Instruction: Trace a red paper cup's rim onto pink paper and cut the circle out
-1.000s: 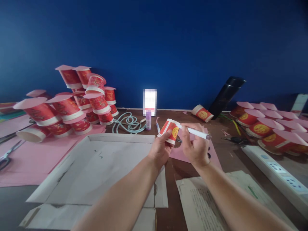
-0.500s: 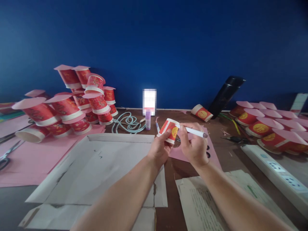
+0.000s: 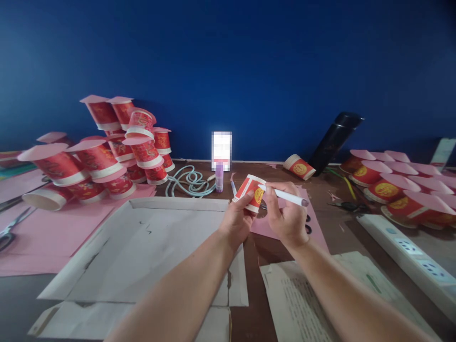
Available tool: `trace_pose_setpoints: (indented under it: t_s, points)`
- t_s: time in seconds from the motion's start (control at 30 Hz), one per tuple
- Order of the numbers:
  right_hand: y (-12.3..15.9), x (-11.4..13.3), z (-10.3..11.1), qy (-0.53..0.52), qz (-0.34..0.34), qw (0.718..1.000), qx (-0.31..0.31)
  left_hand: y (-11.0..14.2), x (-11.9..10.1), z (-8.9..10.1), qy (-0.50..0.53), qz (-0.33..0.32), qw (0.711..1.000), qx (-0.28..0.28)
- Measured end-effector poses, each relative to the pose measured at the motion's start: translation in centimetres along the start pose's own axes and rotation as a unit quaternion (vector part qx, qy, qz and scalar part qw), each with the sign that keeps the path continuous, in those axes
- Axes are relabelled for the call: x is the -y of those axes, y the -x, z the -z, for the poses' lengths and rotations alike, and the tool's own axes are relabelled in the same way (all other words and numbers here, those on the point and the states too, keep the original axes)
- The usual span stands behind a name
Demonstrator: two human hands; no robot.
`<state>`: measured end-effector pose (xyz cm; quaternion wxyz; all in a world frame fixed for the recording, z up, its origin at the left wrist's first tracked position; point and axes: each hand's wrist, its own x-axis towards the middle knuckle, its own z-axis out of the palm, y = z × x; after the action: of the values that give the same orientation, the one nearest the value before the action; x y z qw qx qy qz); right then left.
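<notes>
My left hand (image 3: 239, 218) is closed around a red paper cup (image 3: 248, 186) with a white band and a round gold emblem, held tilted above the table. In my right hand (image 3: 287, 216) is a white marker pen (image 3: 289, 196), gripped like a writing tool. Its tip meets the cup's side near the top of the emblem; whether it leaves a mark is too small to tell. Below my right hand lies a pink paper sheet (image 3: 317, 237) with black scissor handles (image 3: 308, 229) showing on it. A purple glue stick (image 3: 219, 179) stands just beyond my left hand.
Stacked red cups with pink paper discs (image 3: 96, 159) fill the left; more capped cups (image 3: 386, 187) stand right. A flattened white box (image 3: 142, 256) lies front left, a power strip (image 3: 406, 251) at right. A black flask (image 3: 335, 142) leans on the wall beside a tipped cup (image 3: 299, 167).
The marker's tip has shifted very slightly left and down on the cup. Both hands keep their grip and nearly the same place.
</notes>
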<state>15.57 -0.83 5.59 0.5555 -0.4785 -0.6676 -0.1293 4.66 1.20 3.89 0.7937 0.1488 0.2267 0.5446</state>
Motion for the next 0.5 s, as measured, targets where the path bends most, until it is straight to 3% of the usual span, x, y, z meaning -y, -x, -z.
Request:
trace_pose_setpoints:
  t_s: [0.5]
  points:
    - [-0.05,0.01,-0.11,0.020,-0.004,1.000,-0.001,-0.11,0.07,0.15,-0.007,0.001,1.000,-0.016]
